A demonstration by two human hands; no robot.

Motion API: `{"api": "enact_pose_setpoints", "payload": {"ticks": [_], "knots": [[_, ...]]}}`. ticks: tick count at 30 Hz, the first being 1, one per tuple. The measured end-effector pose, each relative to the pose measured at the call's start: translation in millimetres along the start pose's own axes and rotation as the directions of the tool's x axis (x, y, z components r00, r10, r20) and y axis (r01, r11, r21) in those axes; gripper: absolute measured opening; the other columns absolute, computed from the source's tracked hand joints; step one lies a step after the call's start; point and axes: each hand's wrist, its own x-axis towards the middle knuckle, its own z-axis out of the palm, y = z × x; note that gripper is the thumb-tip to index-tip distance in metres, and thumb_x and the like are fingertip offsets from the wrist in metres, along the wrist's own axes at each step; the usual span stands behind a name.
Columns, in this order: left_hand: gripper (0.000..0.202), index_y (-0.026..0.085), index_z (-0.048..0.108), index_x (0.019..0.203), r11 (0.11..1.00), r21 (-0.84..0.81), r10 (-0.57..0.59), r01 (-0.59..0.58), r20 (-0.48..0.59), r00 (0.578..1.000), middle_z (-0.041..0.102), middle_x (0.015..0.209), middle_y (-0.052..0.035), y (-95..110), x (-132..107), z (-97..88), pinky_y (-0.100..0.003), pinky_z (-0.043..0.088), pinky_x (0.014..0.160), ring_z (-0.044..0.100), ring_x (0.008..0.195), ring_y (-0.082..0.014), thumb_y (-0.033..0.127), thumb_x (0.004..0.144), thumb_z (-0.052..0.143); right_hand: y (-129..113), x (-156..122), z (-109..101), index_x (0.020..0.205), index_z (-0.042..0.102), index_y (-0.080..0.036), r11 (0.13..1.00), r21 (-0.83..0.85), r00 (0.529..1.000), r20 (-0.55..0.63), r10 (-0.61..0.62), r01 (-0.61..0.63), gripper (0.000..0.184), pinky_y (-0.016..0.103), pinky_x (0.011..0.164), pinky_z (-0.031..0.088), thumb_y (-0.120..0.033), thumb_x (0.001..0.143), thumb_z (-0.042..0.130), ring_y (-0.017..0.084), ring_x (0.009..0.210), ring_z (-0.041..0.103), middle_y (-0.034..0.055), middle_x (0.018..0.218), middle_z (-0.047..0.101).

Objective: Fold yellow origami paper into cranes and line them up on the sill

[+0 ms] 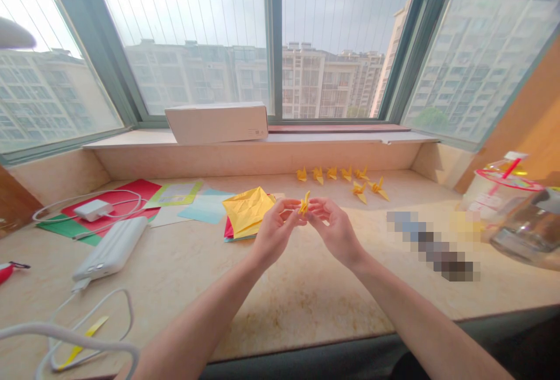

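Note:
Between my two hands a small yellow paper crane (305,204) is held up above the stone counter. My left hand (280,221) pinches it from the left with thumb and fingers. From the other side, the fingertips of my right hand (328,221) close on it too. A stack of coloured paper with a creased yellow sheet (249,212) on top lies just left of my left hand. Beyond my hands stand several finished yellow cranes (332,173), most in a row near the back ledge, with two (378,188) a little nearer.
On the left lie loose coloured sheets (131,190), a white charger (93,210), a white power bank (111,249) and looping cables. A white box (217,123) sits on the window ledge. At right stand a cup with a red straw (492,196) and a glass jar (527,228), near a blurred patch.

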Motion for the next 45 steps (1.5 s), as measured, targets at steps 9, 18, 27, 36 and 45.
{"api": "enact_pose_setpoints", "payload": {"ticks": [9,18,27,36,45], "knots": [[0.028,0.015,0.058,0.088,0.999,0.038,-0.022,0.025,-0.058,0.998,0.065,0.075,0.0002,-1,4,-4.1,-0.025,0.052,0.066,0.063,0.065,-0.0112,0.031,0.075,0.077,-8,6,-7,0.104,0.069,-0.018,0.905,0.363,0.975,0.096,0.201,-0.222,0.037,0.025,0.062,0.046,-0.036,0.073,0.078,0.012,0.068,0.058,0.0032,0.086,0.07],[0.029,0.014,0.065,0.092,0.972,0.041,-0.235,0.232,0.101,0.967,0.065,0.077,-0.0004,-3,3,-7.0,-0.027,0.05,0.074,0.064,0.071,-0.0125,0.033,0.074,0.077,-8,15,-18,0.091,0.075,-0.017,0.774,0.602,0.958,-0.052,0.283,-0.196,0.021,0.022,0.06,0.046,-0.027,0.072,0.074,0.009,0.06,0.055,-0.0001,0.069,0.067],[0.027,0.015,0.063,0.081,0.962,0.15,-0.254,0.227,0.19,0.948,0.063,0.069,0.0008,4,-1,-5.2,-0.024,0.042,0.065,0.056,0.062,-0.0102,0.041,0.079,0.071,1,24,-28,0.089,0.073,-0.018,0.799,0.585,0.939,-0.175,0.295,-0.142,0.02,0.022,0.06,0.049,-0.024,0.071,0.071,0.008,0.058,0.055,-0.0013,0.071,0.065],[0.028,0.015,0.061,0.087,0.99,0.076,-0.124,0.115,0.118,0.985,0.062,0.072,-0.0006,3,2,-4.9,-0.024,0.045,0.063,0.056,0.064,-0.0109,0.041,0.083,0.068,0,16,-20,0.097,0.071,-0.021,0.867,0.462,0.978,0.009,0.21,-0.19,0.027,0.025,0.058,0.047,-0.032,0.073,0.076,0.011,0.062,0.058,0.0005,0.079,0.067],[0.023,0.015,0.062,0.091,0.997,0.075,-0.007,-0.004,0.143,0.99,0.063,0.08,-0.0027,2,1,-4.0,-0.024,0.049,0.066,0.058,0.072,-0.0121,0.036,0.084,0.068,-5,8,-12,0.097,0.069,-0.022,0.945,0.297,0.99,0.076,0.118,-0.135,0.029,0.028,0.062,0.047,-0.038,0.074,0.077,0.014,0.067,0.06,0.0019,0.083,0.07]]}}
